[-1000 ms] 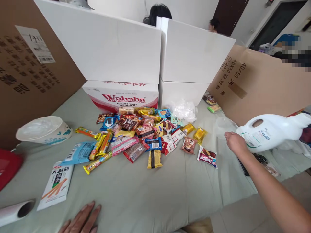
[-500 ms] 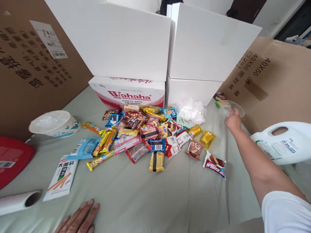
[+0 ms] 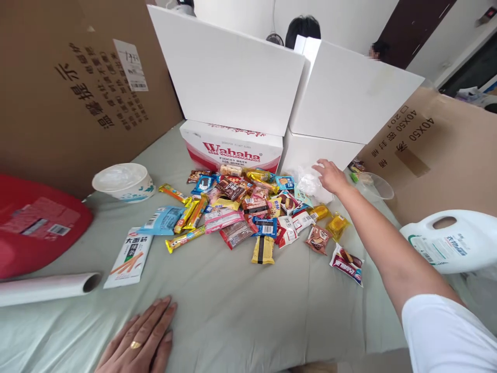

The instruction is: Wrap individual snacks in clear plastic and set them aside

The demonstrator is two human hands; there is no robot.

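Observation:
My left hand [image 3: 142,336] lies flat on the pale green cloth, a gold ring on one finger, and holds nothing. Over the crumpled white plastic bag [image 3: 310,186] reaches my right hand [image 3: 332,176], its fingers stretched out to the left; I cannot tell whether they touch the bag. In front of the bag spreads a heap of wrapped snacks [image 3: 258,207]. On the heap's right edge lie yellow packets [image 3: 337,227], a brown packet [image 3: 317,240] and a purple-and-white cake packet [image 3: 347,265]. A white snack packet with red sticks printed on it [image 3: 128,259] lies beyond my left hand.
A Wahaha carton [image 3: 233,150] and white boxes [image 3: 349,98] stand behind the heap. Left are a paper bowl [image 3: 123,182], a red container [image 3: 42,228] and a white roll [image 3: 42,290]. Right are a clear plastic bowl [image 3: 378,186] and a white detergent jug [image 3: 458,241].
My right hand has left the clear plastic bowl and moved left to the white plastic bag. The camera view has shifted, and more of my left hand shows, still flat on the cloth.

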